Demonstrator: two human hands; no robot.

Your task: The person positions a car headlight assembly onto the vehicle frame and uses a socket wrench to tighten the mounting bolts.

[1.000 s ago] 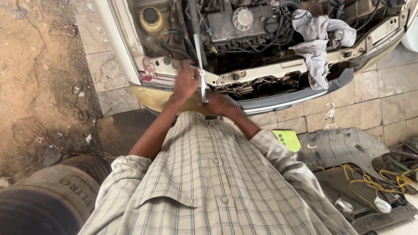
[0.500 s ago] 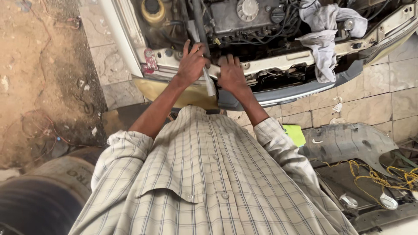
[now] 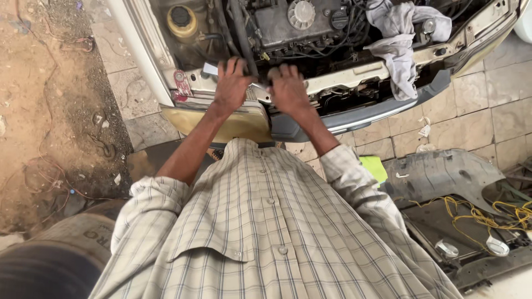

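Both hands, left and right, grip the black hose at the car's front crossmember.

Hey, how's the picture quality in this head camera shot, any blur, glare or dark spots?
Head view: soft, even daylight with no glare; the left hand and right hand look sharp on the car's front crossmember; the engine bay falls into shadow behind them; wide-lens bending shows at the edges, and the tyre looks dark.
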